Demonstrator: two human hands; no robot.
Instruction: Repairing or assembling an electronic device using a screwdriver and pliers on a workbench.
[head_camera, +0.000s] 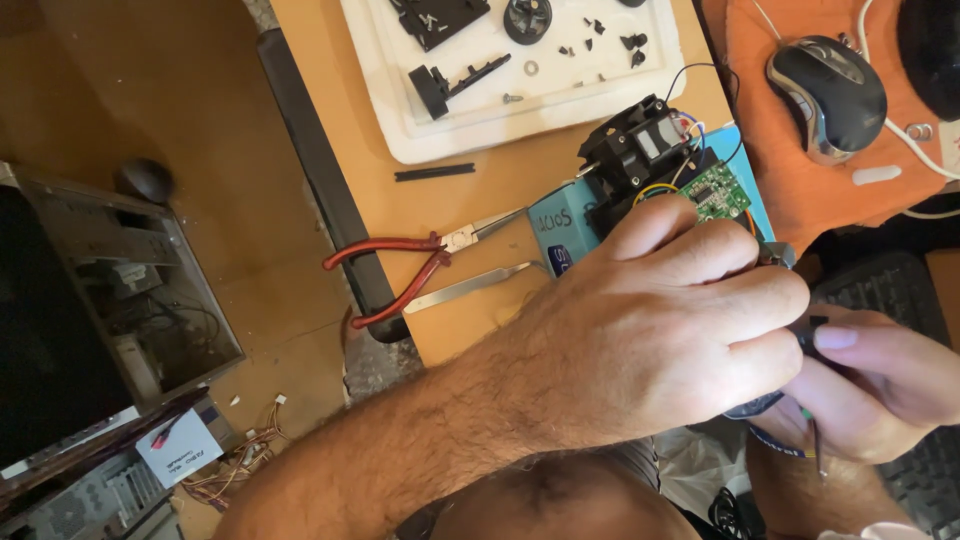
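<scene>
My left hand (680, 310) reaches across from the lower left, fingers curled around a small dark part (806, 333) that is mostly hidden. My right hand (880, 390) meets it from the right, thumb and fingers pinching the same part. Just above the hands sits a black plastic device (635, 150) with coloured wires and a green circuit board (718, 192), resting on a blue box (562, 222). A thin dark stick with a green mark (813, 440) hangs below my right hand.
Red-handled needle-nose pliers (400, 270) and metal tweezers (470, 287) lie on the wooden desk. A white foam tray (420, 140) holds several black parts and screws. A mouse (828, 95) sits on orange cloth, a keyboard (885, 285) at the right, an open computer case (100, 290) on the floor.
</scene>
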